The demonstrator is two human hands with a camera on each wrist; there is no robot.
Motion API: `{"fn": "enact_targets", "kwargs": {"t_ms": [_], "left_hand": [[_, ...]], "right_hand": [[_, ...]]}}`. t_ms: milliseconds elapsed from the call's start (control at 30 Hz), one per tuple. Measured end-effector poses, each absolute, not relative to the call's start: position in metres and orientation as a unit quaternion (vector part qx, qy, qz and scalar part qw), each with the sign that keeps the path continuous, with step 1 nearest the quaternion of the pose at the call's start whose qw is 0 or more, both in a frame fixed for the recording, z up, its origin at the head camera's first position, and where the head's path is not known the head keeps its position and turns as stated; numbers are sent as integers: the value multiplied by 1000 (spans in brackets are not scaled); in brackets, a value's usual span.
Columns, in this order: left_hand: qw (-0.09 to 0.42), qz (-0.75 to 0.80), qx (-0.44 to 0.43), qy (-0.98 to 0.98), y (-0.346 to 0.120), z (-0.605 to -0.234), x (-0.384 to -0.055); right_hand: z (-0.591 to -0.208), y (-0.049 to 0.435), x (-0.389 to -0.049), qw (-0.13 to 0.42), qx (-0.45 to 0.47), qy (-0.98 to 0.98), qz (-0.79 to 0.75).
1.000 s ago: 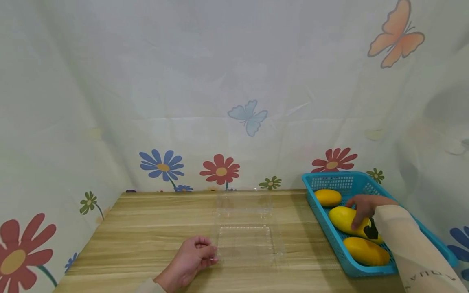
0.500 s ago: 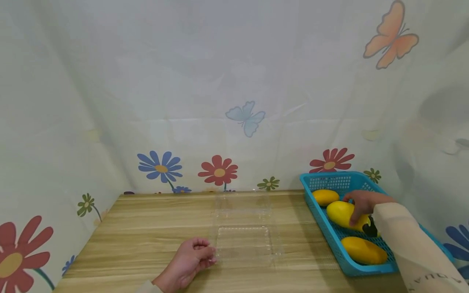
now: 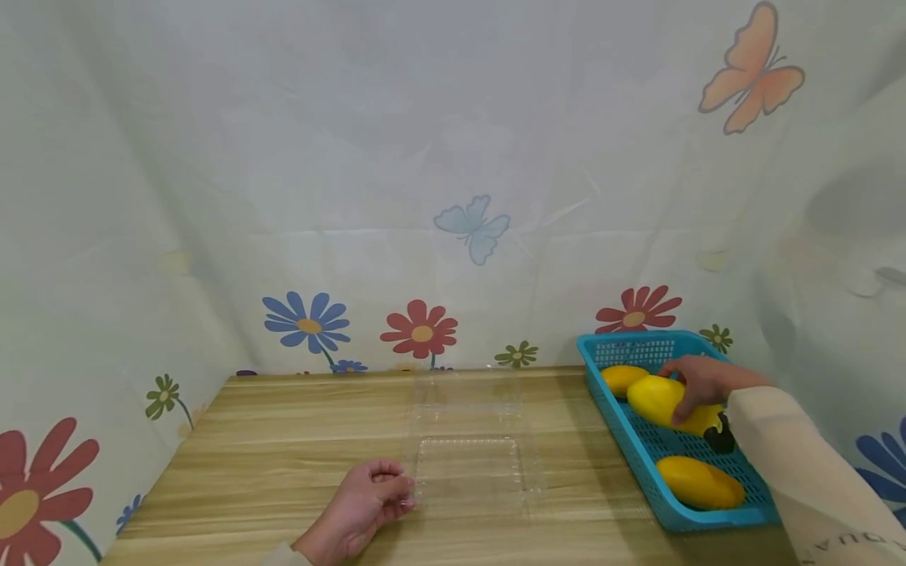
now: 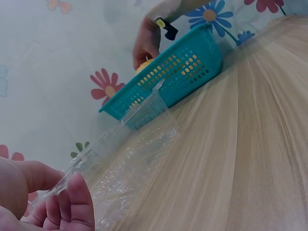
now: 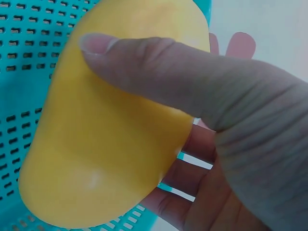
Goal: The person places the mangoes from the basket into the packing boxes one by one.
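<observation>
My right hand (image 3: 697, 385) grips a smooth, oblong yellow mango (image 3: 658, 399), thumb on one side and fingers round the other. It is over the blue plastic basket (image 3: 626, 440), tilted, with the thumb lying across the mango (image 5: 101, 144) in the right wrist view. Two more yellow mangoes lie in the basket, one at the back (image 3: 621, 380) and one in front (image 3: 701, 483). My left hand (image 3: 364, 503) pinches the left edge of a clear plastic clamshell box (image 3: 467, 472), which lies opened out on the table. The left wrist view shows thumb and fingers on its rim.
The wood-grain table (image 3: 297, 424) meets a white curtain (image 3: 368, 157) printed with flowers and butterflies at its back edge. The basket stands at the table's right side, close to the curtain.
My right hand has lifted the middle mango up from the basket floor, widening the gap to the front mango. The left hand stays on the box edge; the head view has shifted slightly.
</observation>
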State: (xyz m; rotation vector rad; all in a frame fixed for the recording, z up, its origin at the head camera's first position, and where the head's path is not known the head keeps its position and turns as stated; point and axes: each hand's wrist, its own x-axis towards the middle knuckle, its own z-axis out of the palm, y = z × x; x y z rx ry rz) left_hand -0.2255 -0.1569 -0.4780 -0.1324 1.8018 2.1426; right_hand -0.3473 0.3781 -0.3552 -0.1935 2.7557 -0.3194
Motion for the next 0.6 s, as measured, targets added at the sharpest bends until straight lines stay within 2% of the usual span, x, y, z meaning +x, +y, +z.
{"fn": "enact_targets", "kwargs": {"t_ms": [600], "left_hand": [[163,756,-39,632,-157,-481,-226]], "right_hand": [[-338,375,-340,136,-110,978,-114]]}}
